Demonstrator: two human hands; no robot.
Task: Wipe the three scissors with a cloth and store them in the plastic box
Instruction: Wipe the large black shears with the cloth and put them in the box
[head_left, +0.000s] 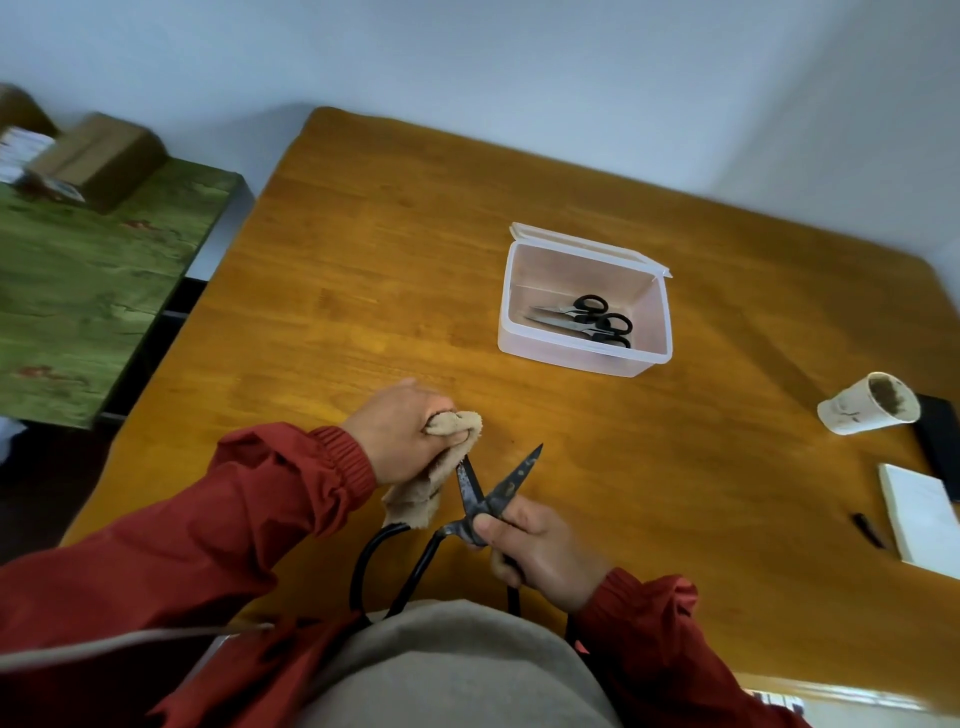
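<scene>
Right hand (540, 556) curled round the big scissors (501, 491) at the pivot, blades spread apart.
Left hand (400, 431) bunches the cloth (415, 499) over one blade tip, the spread probably so each blade can be wiped separately; beyond both hands, the open plastic box (571, 359) holds two smaller scissors (589, 322).

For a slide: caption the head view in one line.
Left hand presses a cloth to the open black scissors, two pairs in the plastic box.

We see bare table (363, 312) all round the plastic box (582, 358), open on top, its lid (587, 247) raised along the far side. Two scissors (587, 322) lie inside; a cup (862, 405), a notepad (919, 514) and a pen (868, 530) crowd the table's right edge.
</scene>
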